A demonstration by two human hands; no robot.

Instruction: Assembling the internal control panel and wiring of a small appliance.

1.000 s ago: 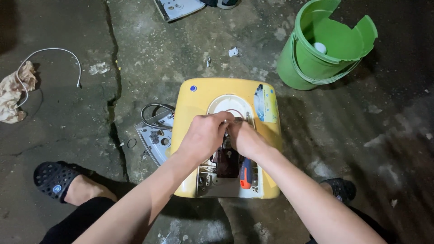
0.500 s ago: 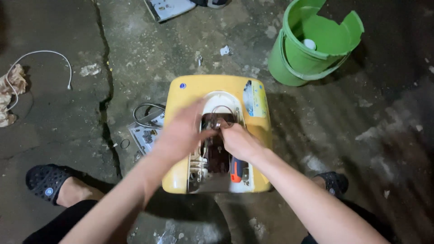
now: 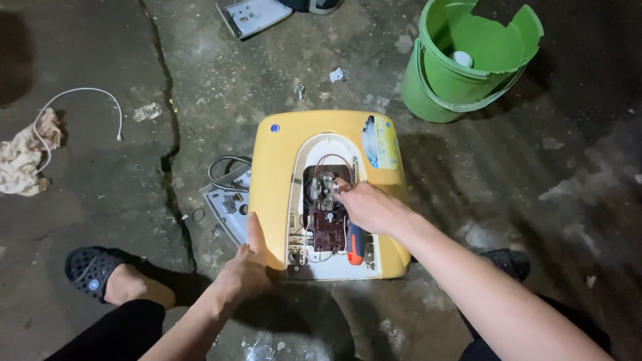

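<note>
The left hand grips the near-left corner of the yellow appliance housing, thumb up along its side, apparently bracing the unit so it does not slide on the cracked concrete floor. The housing lies flat, its front cover off, giving access from above. The right hand reaches into the open bay, fingertips pinched on a small metal terminal fitting at the head of the brown circuit board. A red-handled screwdriver rests inside the bay, right of the board. A grey cover plate lies against the housing's left side. Beyond the housing, to its right, stands a broken green bucket.
</note>
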